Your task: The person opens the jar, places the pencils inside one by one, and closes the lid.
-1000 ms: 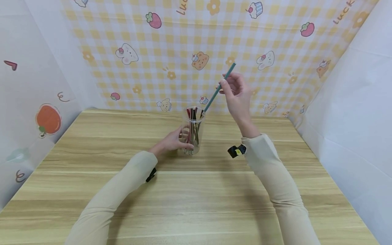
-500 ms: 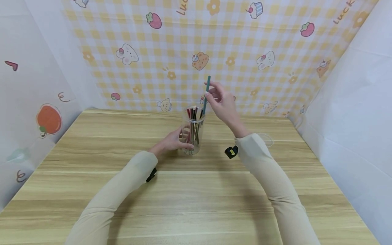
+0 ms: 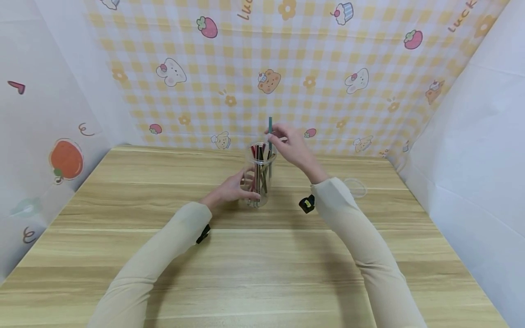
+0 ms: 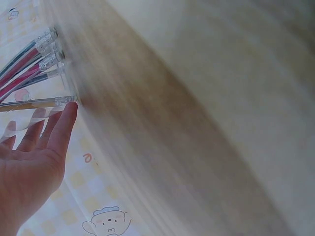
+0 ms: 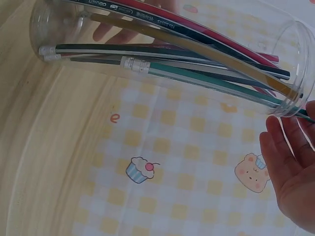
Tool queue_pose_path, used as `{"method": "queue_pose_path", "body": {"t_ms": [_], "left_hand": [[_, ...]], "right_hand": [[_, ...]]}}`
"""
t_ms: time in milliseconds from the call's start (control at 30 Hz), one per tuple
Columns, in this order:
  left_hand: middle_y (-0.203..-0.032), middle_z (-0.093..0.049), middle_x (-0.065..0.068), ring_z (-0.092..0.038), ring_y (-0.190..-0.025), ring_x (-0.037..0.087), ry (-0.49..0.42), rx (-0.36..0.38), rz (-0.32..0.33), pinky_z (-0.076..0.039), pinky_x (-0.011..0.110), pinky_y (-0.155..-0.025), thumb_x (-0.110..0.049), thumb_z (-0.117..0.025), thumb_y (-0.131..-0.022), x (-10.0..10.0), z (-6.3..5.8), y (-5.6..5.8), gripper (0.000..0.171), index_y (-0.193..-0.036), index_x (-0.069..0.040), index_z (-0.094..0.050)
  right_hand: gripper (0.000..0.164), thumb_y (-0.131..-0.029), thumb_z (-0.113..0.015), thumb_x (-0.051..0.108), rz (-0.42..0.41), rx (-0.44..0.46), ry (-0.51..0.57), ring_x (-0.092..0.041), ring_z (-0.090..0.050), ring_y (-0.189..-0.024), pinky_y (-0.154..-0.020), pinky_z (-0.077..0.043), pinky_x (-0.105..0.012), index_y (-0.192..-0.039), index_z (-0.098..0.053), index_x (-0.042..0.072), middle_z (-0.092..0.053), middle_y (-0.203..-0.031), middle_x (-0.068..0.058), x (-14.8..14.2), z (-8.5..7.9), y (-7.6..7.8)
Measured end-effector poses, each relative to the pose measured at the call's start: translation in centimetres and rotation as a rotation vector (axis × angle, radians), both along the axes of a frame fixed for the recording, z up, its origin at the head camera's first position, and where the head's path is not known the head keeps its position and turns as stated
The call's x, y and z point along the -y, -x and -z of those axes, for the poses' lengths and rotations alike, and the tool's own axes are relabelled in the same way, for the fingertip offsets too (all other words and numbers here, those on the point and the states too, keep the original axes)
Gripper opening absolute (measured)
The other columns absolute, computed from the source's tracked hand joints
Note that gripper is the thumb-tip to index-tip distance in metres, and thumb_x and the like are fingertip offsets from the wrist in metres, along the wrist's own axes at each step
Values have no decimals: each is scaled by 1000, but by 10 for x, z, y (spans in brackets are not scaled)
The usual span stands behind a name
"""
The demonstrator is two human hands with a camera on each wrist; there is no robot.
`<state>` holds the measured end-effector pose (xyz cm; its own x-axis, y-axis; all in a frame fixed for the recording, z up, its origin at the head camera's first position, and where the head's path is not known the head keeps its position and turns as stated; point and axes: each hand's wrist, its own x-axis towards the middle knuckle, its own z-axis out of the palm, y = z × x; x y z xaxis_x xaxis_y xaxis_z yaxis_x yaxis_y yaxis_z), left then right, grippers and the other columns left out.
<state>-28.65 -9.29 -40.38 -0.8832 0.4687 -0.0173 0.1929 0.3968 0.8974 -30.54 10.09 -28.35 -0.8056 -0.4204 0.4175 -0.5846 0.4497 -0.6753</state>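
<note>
A clear plastic jar [image 3: 262, 161] stands upright near the back of the table, with several pencils [image 3: 257, 175] leaning inside it. My left hand [image 3: 235, 187] holds the jar from the left, thumb in front and fingers behind. Between thumb and fingers, my right hand [image 3: 292, 146] pinches the upper part of a green pencil [image 3: 270, 124] just above the jar's rim. The lower part of this green pencil [image 5: 211, 84] is inside the jar in the right wrist view, its clear-capped end above the bottom.
A clear round lid [image 3: 355, 187] lies on the wooden table [image 3: 262, 273], right of the jar and beside the right sleeve. Close behind the table hangs a checked cloth [image 3: 229, 59]. White cloth walls [image 3: 484, 136] flank both sides.
My right hand has moved left and down, bringing the green pencil from a slant to nearly upright and lower in the jar. My left hand keeps its hold on the jar.
</note>
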Motion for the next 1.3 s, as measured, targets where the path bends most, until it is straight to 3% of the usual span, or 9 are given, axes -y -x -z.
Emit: {"method": "queue_pose_path", "body": {"t_ms": [133, 400, 567, 667, 767, 967, 1167, 1300], "left_hand": [[-125, -44, 12, -42, -113, 23, 3, 2, 0, -32, 42, -95, -25, -76, -69, 0, 0, 0, 86, -137, -21, -24], [-123, -45, 12, -42, -112, 23, -2, -5, 3, -33, 41, -95, -24, -77, -68, 0, 1, 0, 88, -137, -19, -23], [-123, -45, 13, -43, -112, 24, -6, -14, 9, -33, 42, -94, -25, -77, -68, 0, 0, 0, 88, -137, -18, -23], [-125, -43, 18, -41, -113, 28, -14, -4, 25, -32, 44, -95, -20, -75, -70, 0, -11, -7, 87, -138, -13, -21], [-125, -43, 18, -41, -114, 29, -12, -5, 26, -32, 44, -95, -20, -75, -71, 0, -12, -8, 87, -139, -13, -20], [-124, -45, 12, -43, -112, 24, -1, -6, 3, -33, 42, -94, -26, -77, -67, 1, 0, 0, 90, -138, -19, -22], [-124, -45, 12, -42, -112, 24, -32, 6, 15, -33, 43, -94, -28, -78, -65, 1, 1, 0, 93, -139, -24, -22], [-124, -45, 12, -42, -112, 24, -34, 7, 12, -32, 44, -94, -28, -78, -64, 1, 1, 0, 93, -138, -24, -22]], "right_hand": [[24, -92, -48, 22, 3, -37, -31, -13, -55, -85, -77, -46, -24, -99, -61, 4, -62, -91, -4, 0, 1, -1], [17, -86, -53, 8, -28, -68, 0, -14, -56, -81, -69, -49, -24, -100, -61, 1, -61, -86, -8, 1, 3, 1], [17, -88, -51, 11, -30, -108, -21, -15, -56, -78, -69, -49, -25, -95, -62, -1, -61, -85, -6, 1, 4, 2], [19, -90, -50, 14, -33, -131, -39, -15, -56, -76, -70, -49, -25, -89, -62, -2, -61, -83, -7, 1, 2, 1], [17, -89, -51, 11, -48, -157, -49, -15, -56, -75, -68, -49, -25, -89, -63, -1, -62, -83, -9, 2, 2, 0], [19, -85, -56, 5, -68, -186, -35, -17, -58, -75, -66, -50, -24, -103, -55, -1, -62, -82, -12, 3, 4, 1], [20, -84, -58, 4, -68, -259, -54, -15, -59, -73, -63, -50, -22, -102, -51, 2, -62, -82, -9, 3, 6, 0], [16, -84, -57, 5, -79, -255, -63, -16, -59, -77, -65, -50, -24, -100, -55, 1, -62, -88, -11, 2, 6, -1]]}}
